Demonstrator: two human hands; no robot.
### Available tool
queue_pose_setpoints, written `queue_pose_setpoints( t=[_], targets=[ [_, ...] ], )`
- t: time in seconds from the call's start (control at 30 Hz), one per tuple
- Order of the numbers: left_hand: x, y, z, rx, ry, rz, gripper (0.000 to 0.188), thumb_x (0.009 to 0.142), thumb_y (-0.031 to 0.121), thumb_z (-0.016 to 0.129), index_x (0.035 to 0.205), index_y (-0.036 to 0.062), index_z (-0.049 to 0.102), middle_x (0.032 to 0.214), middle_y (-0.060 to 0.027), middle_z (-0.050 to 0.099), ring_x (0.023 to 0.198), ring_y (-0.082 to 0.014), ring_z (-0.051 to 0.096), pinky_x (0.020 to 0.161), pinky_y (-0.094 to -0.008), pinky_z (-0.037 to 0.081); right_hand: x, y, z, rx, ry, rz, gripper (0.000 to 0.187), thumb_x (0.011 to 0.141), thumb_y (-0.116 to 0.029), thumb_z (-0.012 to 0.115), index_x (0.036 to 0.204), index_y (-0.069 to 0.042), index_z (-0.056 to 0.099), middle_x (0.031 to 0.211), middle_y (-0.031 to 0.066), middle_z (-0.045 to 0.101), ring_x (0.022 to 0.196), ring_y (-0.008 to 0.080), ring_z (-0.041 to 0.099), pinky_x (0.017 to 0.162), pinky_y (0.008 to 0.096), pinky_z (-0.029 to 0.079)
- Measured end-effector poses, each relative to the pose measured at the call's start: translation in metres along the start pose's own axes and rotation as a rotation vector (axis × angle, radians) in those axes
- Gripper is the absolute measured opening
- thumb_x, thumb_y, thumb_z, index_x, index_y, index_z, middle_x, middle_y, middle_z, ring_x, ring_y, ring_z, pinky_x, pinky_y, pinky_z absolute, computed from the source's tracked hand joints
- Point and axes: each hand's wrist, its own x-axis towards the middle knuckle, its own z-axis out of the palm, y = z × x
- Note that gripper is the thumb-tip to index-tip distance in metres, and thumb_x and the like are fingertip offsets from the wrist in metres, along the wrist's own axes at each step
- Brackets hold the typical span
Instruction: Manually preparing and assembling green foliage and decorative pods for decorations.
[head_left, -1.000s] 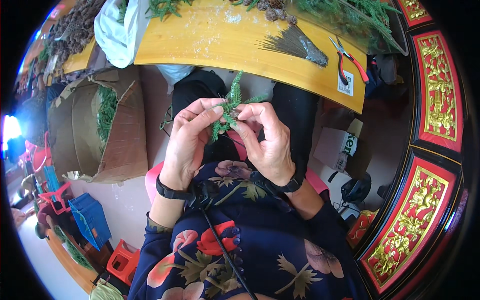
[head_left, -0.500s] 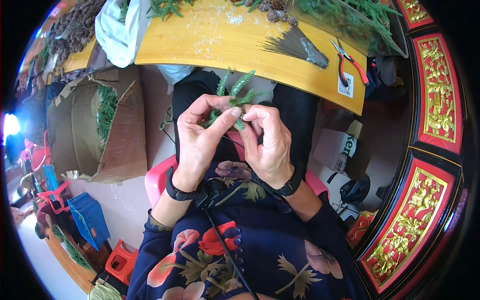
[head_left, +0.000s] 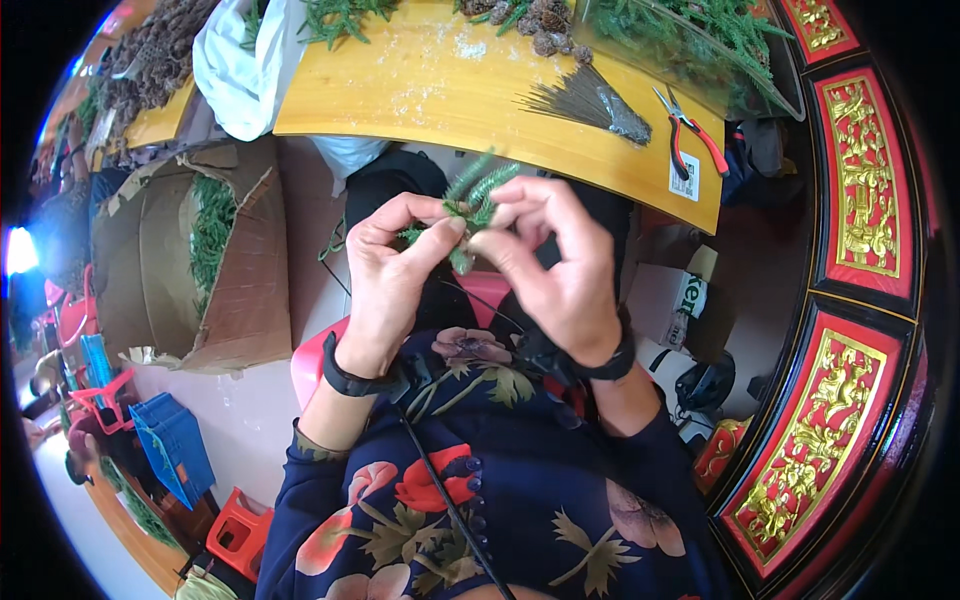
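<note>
My left hand [head_left: 385,270] pinches a small green artificial pine sprig [head_left: 467,195] near its base, between thumb and fingers. Several short needle twigs fan out from that pinch, mostly upward. On the sprig's right side is my right hand [head_left: 565,270], its fingers bent and the thumb apart from them. Its fingertips are at the twigs; a little motion blur hides whether they touch. Both hands are above my lap, in front of the yellow table [head_left: 400,110].
On the table lie red-handled pliers [head_left: 690,130], a bundle of thin brown wires [head_left: 590,103], pine cones [head_left: 545,25] and a clear bin of greenery [head_left: 690,50]. A cardboard box [head_left: 245,310] stands left, a carved red-and-gold panel [head_left: 865,180] right.
My right hand has moved off the sprig's base, outward and up, and its fingers have spread. The left hand keeps its pinch; the twigs have turned somewhat.
</note>
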Motion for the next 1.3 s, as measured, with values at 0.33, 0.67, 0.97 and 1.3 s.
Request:
queue_pose_setpoints(
  t=[0.33,0.67,0.97,1.3],
  targets=[
    [-0.006,0.006,-0.02,-0.197,-0.144,-0.144,0.008,0.08,-0.003,0.065,0.086,0.0021,0.067,0.084,-0.0006,0.066,0.077,-0.0064,0.058,0.075,-0.022,0.045,0.04,-0.004,-0.011,0.108,-0.409,0.206,0.013,0.086,-0.005,0.068,0.098,-0.001,0.068,0.08,-0.0027,0.06,0.063,0.0049,0.049,0.059,0.02,0.04],
    [-0.006,0.006,-0.016,-0.17,-0.097,-0.166,0.01,0.079,-0.001,0.065,0.089,0.0014,0.067,0.084,0.0001,0.066,0.079,-0.0059,0.058,0.075,-0.022,0.046,0.06,-0.02,-0.001,-0.14,-0.456,-0.287,0.01,0.081,-0.004,0.066,0.09,0.001,0.066,0.084,0.0069,0.058,0.073,0.0189,0.056,0.064,0.0296,0.045],
    [-0.007,0.006,-0.018,0.003,-0.089,-0.046,0.012,0.08,-0.001,0.062,0.091,-0.0004,0.068,0.084,-0.0001,0.066,0.081,-0.0053,0.057,0.077,-0.0211,0.045,0.073,-0.031,0.017,-0.513,-0.668,-0.419,0.008,0.079,-0.008,0.062,0.077,0.0,0.061,0.082,0.0106,0.057,0.083,0.03,0.057,0.074,0.0403,0.045],
    [-0.004,0.008,-0.028,-0.097,-0.001,-0.059,0.006,0.081,-0.002,0.062,0.085,-0.0016,0.067,0.084,-0.0031,0.067,0.08,-0.0071,0.058,0.077,-0.0227,0.045,0.052,-0.012,0.004,-0.158,-0.292,-0.321,0.009,0.08,-0.006,0.07,0.082,0.0,0.063,0.085,0.0092,0.06,0.072,0.0236,0.057,0.064,0.0314,0.045]
  ],
)
